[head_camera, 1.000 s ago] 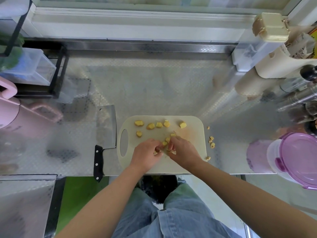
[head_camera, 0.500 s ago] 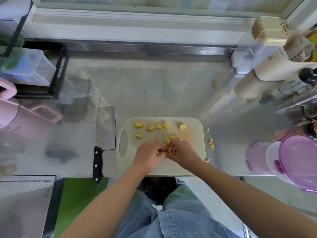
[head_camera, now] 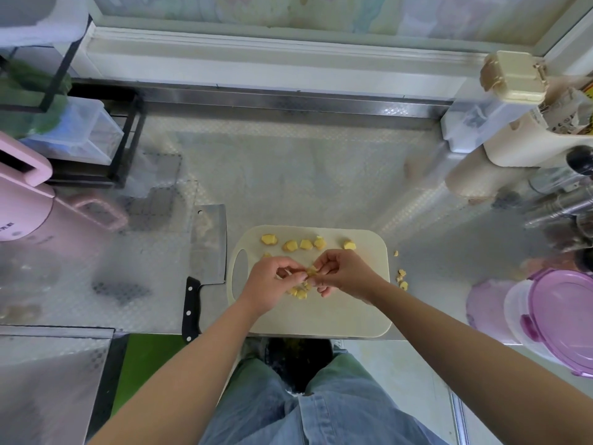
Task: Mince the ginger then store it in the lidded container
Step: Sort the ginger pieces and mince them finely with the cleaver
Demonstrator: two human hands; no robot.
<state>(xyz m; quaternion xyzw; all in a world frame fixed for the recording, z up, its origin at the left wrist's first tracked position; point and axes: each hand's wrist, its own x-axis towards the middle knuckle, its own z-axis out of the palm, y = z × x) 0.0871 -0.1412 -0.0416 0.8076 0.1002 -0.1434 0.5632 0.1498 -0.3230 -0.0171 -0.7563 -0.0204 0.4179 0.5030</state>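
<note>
Two hands meet low over the board [head_camera: 321, 316], a pale cream plastic slab with rounded corners and an oval grip slot at its left end. Left hand [head_camera: 272, 284]: fingers curled in, thumb and fingertip nipping one end of a small ginger piece [head_camera: 310, 272]. Right hand [head_camera: 346, 277]: fingers curled too, tips pinching the other end of the same piece. The piece is yellow, irregular and ragged-edged, held just above the board.

Five chunks [head_camera: 290, 245] lie in a loose row along the board's far edge, knobbly, matte yellow. A few more lie heaped on the board under the hands, partly hidden. Small bits [head_camera: 401, 279] sit off the board on the counter [head_camera: 305, 175], just to its right. The counter is shiny sheet metal with a fine embossed diamond texture.

Cleaver [head_camera: 208, 245] lies flat just left of the board: broad rectangular steel blade, black riveted handle pointing at the person, its end at the near counter edge.

Container [head_camera: 526, 316] stands at the right counter edge, well apart from the board: round, clear plastic, under a translucent purple lid [head_camera: 571, 319] with a clip tab.

Far left is a glossy pink appliance [head_camera: 22, 213] with a loop handle and a black bar rack [head_camera: 128, 139] behind it. Top right is a cream latched box [head_camera: 513, 75].
</note>
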